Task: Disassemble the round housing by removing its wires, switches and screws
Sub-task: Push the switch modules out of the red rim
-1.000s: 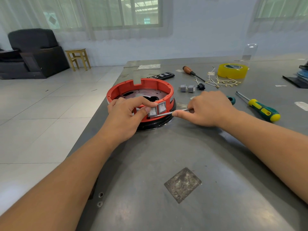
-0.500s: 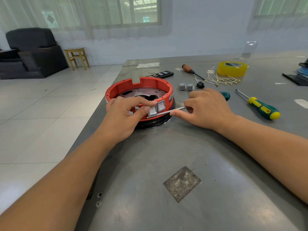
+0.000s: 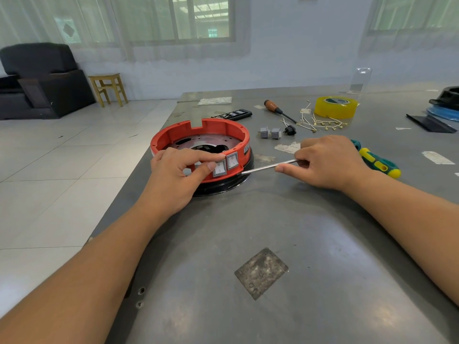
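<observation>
At the housing (image 3: 198,135), both hands grip: left (image 3: 178,177) its rim, right (image 3: 325,162) a leftward-pointing screwdriver (image 3: 268,167).

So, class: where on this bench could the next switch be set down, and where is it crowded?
Free: the wide bare stretch of the metal table nearest the camera, between the two forearms, around the dark square patch. Crowded: beyond the red housing, among removed switches, wires, tape roll and screwdrivers.

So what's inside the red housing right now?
Inside the housing a reddish metal plate with holes and a dark central opening shows. The left hand covers the near part; any wires or screws there can't be seen.
</observation>
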`<state>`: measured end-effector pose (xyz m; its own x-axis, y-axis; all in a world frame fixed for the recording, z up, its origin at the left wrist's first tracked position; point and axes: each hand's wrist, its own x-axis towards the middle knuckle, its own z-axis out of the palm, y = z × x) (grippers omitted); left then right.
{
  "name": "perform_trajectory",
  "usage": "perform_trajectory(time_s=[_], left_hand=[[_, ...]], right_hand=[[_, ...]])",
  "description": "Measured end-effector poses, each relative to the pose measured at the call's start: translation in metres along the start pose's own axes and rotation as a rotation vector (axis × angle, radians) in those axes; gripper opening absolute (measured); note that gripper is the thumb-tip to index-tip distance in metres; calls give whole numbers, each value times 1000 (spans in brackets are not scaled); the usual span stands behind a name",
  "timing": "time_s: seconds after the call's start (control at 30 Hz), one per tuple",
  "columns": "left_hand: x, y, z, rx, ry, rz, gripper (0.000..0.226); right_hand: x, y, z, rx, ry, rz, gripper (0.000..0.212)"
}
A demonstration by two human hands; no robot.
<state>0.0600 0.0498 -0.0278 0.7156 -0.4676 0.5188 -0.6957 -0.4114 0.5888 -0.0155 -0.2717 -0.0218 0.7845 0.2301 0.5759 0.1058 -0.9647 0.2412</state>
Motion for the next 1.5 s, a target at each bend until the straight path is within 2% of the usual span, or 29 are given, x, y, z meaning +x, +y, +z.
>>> perform_trajectory(time_s=[0.3,0.47,0.73,0.83,1.03,1.13,1.27,1.4,1.5], left_hand=[[-1,-4,3,46,48,44,25],[0,-5,3,46,40,52,25],[0,-6,3,55,61,57,25],[0,-6,3,57,71,43,27],[2,-10,3,33,101,13,36],[1,-9,3,19,103,13,40],[4,-11,4,34,100,-17,34],[4,-11,4,27,100,-73,41],[4,-10,4,37,99,-55,34]], right_hand=[[-6,-59,-6,149,-22,-102,72],[-10,-83,-16,271,-112,-94,62],[-19,-104,-27,256,-187,-95,57],[-19,-110,-28,218,-122,-73,59],[10,-128,-23,259,110,52,42],[26,-134,-17,269,122,32,46],[36,-136,-13,313,129,12,39],[38,-134,-10,432,124,30,36],[40,-136,-9,462,139,54,27]])
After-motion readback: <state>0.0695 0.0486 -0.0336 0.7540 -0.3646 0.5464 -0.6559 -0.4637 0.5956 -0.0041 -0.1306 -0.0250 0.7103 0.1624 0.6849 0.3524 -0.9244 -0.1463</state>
